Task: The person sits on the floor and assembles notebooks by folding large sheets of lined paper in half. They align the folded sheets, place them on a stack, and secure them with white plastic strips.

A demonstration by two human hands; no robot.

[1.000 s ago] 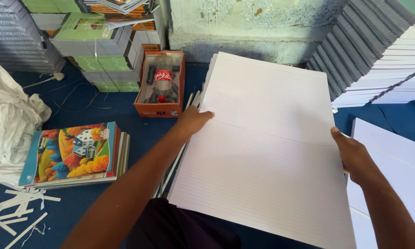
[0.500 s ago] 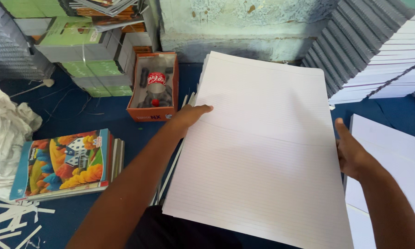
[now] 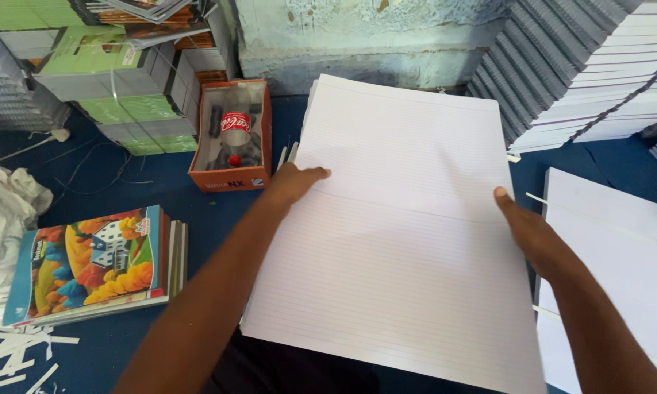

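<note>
Left hand (image 3: 293,182) lay flat on ruled sheets (image 3: 394,241), stack unmoved; right hand (image 3: 529,233) had shifted, seemingly gripping the edge

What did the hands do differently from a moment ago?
Little changed. The right hand slid slightly along the right edge of the lined paper stack; the left hand stayed flat on its left side. The colourful notebooks and orange box stayed put.

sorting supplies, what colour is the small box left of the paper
Orange, seen in the head view: the small box sits by the left hand.
</note>
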